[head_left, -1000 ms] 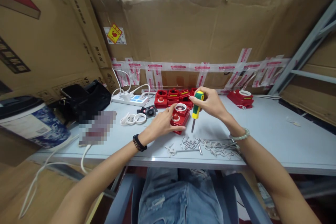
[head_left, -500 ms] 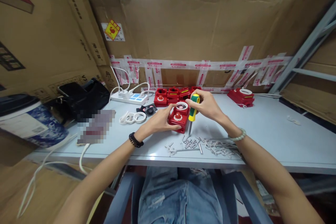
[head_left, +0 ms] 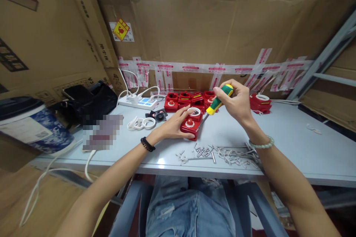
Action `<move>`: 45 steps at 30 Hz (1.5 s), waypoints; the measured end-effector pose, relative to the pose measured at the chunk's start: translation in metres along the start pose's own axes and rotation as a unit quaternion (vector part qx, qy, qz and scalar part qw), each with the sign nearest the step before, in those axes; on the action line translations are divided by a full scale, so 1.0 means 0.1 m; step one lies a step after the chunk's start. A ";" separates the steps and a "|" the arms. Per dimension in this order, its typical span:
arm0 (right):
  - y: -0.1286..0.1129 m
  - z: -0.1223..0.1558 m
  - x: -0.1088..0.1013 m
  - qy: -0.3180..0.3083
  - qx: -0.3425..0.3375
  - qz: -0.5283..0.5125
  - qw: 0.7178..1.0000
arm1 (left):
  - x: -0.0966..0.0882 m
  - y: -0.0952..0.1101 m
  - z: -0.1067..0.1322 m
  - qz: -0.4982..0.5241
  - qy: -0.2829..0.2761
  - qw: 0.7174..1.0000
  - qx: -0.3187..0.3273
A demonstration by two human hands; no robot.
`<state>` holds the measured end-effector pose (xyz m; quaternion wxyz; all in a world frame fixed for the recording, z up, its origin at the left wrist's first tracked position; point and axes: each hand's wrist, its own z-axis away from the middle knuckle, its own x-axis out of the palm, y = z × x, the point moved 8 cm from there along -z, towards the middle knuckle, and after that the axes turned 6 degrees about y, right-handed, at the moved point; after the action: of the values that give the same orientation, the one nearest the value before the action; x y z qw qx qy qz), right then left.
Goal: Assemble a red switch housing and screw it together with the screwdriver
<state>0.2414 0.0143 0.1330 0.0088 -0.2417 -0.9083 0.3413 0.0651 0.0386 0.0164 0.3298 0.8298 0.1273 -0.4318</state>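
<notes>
My left hand (head_left: 176, 123) grips a red housing (head_left: 191, 132) by its left side, fingers at the far edge and thumb at the near edge. This housing has a white ring (head_left: 194, 111) at its far end and a red dome near its front. In my right hand (head_left: 236, 98) is a green and yellow screwdriver (head_left: 219, 100), tilted with its shaft pointing down to the left. Its tip is at the right front side of the housing; whether a screw sits there is too small to tell. Loose screws (head_left: 203, 151) lie just in front on the table.
Several more red housings (head_left: 184, 98) stand behind, and another red unit (head_left: 260, 104) stands at the right. White rings (head_left: 149, 123), a black round part (head_left: 160, 116) and a power strip (head_left: 139, 102) are to the left. Metal rods and white cords (head_left: 236, 155) lie near the front edge.
The screwdriver has gone from near upright to tilted, its handle swung up and right with my right hand. Its tip has moved from above the screws to the housing. My left hand keeps its hold.
</notes>
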 end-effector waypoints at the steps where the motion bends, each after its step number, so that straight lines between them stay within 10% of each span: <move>1: 0.00 0.00 0.00 0.008 -0.008 0.000 1.000 | 0.02 -0.01 0.00 0.006 -0.002 1.000 0.000; 45: -0.10 0.05 0.06 0.027 -0.060 0.004 0.998 | -0.10 -0.10 0.02 -0.134 -0.030 0.991 0.012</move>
<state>0.2312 0.0072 0.1345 0.0175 -0.2543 -0.9256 0.2797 0.0525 0.0455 0.0188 0.2627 0.7959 0.2216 -0.4984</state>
